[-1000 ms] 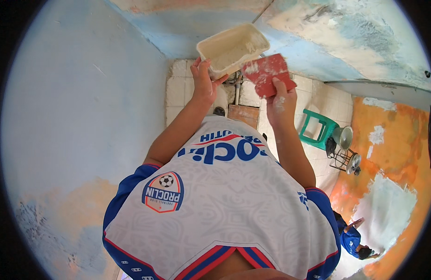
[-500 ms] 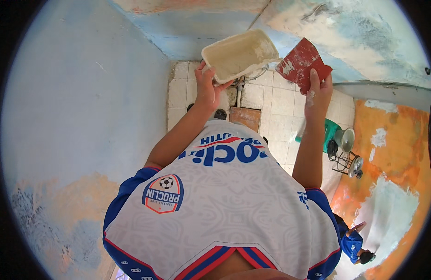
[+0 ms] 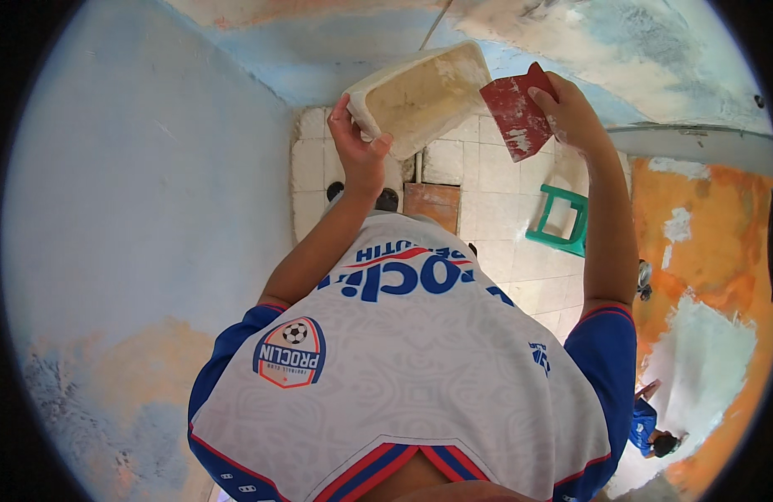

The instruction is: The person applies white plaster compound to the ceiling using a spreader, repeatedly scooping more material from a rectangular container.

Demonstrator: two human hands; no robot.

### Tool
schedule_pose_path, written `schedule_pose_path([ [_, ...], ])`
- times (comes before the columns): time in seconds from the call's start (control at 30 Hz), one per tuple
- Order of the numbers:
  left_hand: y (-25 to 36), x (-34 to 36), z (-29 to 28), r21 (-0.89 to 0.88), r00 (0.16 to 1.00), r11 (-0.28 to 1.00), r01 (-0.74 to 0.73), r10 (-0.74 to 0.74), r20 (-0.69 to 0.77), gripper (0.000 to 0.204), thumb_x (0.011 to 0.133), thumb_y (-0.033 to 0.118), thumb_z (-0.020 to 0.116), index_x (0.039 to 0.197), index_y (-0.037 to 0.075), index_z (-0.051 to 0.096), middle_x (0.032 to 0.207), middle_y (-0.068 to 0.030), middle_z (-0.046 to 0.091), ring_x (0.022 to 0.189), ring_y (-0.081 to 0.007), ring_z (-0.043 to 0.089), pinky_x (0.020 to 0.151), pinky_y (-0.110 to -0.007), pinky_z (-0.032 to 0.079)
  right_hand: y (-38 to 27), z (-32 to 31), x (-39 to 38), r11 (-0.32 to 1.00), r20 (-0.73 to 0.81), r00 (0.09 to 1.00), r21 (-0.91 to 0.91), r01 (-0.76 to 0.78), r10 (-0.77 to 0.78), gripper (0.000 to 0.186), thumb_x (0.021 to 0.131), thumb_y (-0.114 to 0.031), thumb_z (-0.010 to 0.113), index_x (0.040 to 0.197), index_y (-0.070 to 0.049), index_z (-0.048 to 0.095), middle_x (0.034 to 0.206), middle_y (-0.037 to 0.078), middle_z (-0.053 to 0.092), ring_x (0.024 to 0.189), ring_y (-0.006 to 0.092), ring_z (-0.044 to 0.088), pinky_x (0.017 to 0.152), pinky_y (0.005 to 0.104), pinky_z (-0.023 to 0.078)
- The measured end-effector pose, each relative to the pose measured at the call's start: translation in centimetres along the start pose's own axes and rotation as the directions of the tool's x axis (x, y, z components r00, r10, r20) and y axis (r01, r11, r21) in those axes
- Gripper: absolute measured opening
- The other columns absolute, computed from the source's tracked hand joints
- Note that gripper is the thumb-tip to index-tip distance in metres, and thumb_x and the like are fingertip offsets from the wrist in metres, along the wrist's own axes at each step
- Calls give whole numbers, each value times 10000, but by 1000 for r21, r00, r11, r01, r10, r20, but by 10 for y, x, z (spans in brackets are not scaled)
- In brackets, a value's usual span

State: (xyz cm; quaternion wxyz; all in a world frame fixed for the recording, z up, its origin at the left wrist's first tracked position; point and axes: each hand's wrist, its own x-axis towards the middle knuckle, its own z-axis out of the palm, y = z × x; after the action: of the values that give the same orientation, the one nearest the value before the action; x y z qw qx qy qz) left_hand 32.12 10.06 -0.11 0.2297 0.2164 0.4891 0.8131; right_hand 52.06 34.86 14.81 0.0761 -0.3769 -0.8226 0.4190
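A cream plastic tub (image 3: 424, 100) smeared with pale paste is tilted in my left hand (image 3: 359, 146), whose fingers grip its near left end. My right hand (image 3: 570, 113) pinches a red scraper (image 3: 516, 121), flecked with white, its thumb on the face of the blade. The scraper is raised just right of the tub, not visibly touching it, in front of a patchy blue and white wall surface.
A plain blue wall (image 3: 135, 209) stands at the left. On the tiled floor (image 3: 503, 234) are a green stool (image 3: 558, 194) and a brown square board (image 3: 428, 205). At the lower right, a person in blue (image 3: 647, 431) is beside a patchy orange wall (image 3: 713, 234).
My right hand has moved right and up with the scraper, which has turned. The tub has tilted and shifted, moving right and then back left in my left hand.
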Motion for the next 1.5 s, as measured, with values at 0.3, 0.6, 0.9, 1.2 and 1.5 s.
schedule_pose_path([
  [0.3,5,-11,2,-31,998,998,53,-52,46,957,725,134,729,1542,41,238,1411,-129,411,1305,-244,456,1099,-407,436,-8,-5,6,951,201,934,23,-307,296,255,971,-202,610,1076,18,684,776,30,634,585,97,514,465,282,371],
  [0.6,6,-7,19,-38,984,993,108,-101,146,1067,711,-5,696,1610,51,123,1452,-142,362,1351,-258,416,1156,-423,417,-29,12,9,823,329,767,-65,-564,551,352,974,-225,645,1269,-32,658,935,17,696,717,52,591,516,215,391],
  [0.9,-12,-1,13,9,969,985,173,-172,177,1062,731,34,750,1603,44,145,1431,-150,378,1341,-262,431,1126,-428,450,-29,15,3,798,277,759,-53,-600,589,282,982,-208,623,1136,19,688,772,22,638,559,85,508,441,250,343],
  [1.2,-13,0,10,50,978,990,133,-139,154,1039,736,35,759,1594,53,173,1420,-149,386,1327,-257,442,1111,-427,470,-16,26,6,773,352,739,61,-631,575,321,965,-227,665,1213,-23,664,914,20,664,742,90,577,568,248,431],
  [1.5,-5,3,17,-11,980,996,84,-80,183,1064,722,-14,768,1594,66,163,1453,-150,353,1375,-286,425,1137,-447,461,-15,41,3,740,331,748,179,-649,576,288,954,-218,670,1187,-47,669,948,19,663,786,98,624,613,239,499],
])
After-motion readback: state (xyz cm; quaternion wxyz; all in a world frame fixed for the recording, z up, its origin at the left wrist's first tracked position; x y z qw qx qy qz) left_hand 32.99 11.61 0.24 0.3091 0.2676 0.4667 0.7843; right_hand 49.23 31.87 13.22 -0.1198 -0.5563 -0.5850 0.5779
